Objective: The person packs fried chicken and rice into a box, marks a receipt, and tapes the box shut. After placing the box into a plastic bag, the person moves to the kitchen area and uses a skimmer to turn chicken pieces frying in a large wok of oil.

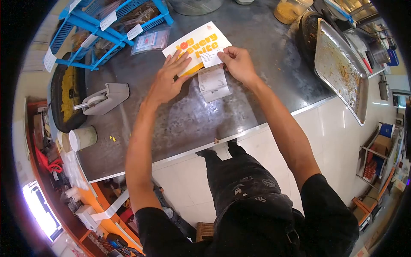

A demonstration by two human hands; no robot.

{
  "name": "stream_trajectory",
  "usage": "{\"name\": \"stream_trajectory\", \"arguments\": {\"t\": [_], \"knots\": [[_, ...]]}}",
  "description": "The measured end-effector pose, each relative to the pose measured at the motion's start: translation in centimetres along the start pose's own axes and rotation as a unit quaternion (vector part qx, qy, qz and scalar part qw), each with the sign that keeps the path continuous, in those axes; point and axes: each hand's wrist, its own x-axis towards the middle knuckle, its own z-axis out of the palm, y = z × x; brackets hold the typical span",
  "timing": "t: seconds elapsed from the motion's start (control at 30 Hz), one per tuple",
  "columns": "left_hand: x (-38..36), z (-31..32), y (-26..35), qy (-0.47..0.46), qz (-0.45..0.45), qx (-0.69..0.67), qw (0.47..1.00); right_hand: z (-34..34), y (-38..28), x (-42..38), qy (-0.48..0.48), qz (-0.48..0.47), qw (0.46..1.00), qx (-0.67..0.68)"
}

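Note:
A white food box (203, 33) with yellow and orange lettering lies on the dark metal table. My left hand (171, 77) rests on the box's left side, fingers stretched out over its top. With thumb and fingers, my right hand (237, 62) pinches a small white label (210, 58) at the box's right front edge. Below the label a printed receipt (214, 85) hangs down past the box, over the tabletop. Whether the label and receipt are joined is hard to see.
A grey tape dispenser (105, 98) and a white tub (83, 138) stand at the left. Blue tiered baskets (115, 36) with tags are at the back left. A soiled metal tray (342, 68) juts over the right edge. Behind it sits a container of yellowish crumbs (291, 10).

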Motion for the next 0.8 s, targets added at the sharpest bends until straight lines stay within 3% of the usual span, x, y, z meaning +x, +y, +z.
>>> {"name": "stream_trajectory", "arguments": {"t": [0.3,0.4,0.5,0.6,0.8], "knots": [[0.3,-0.3,0.0,0.013,0.012,0.033,0.999,-0.1,-0.8,-1.0,-0.020,-0.042,0.998,-0.040],[0.0,0.2,0.2,0.040,0.044,0.073,0.996,-0.3,-1.3,-2.7,-0.094,-0.148,0.984,-0.042],[0.1,0.5,0.0,0.049,0.051,0.094,0.993,-0.1,-2.8,-4.6,-0.153,-0.290,0.931,-0.159],[0.1,0.9,0.1,0.052,0.046,0.094,0.993,0.7,-3.0,-5.5,-0.178,-0.244,0.920,-0.249],[0.1,1.2,-0.1,0.060,0.019,0.041,0.997,1.5,-2.2,-5.8,-0.048,-0.309,0.896,-0.316]]}}
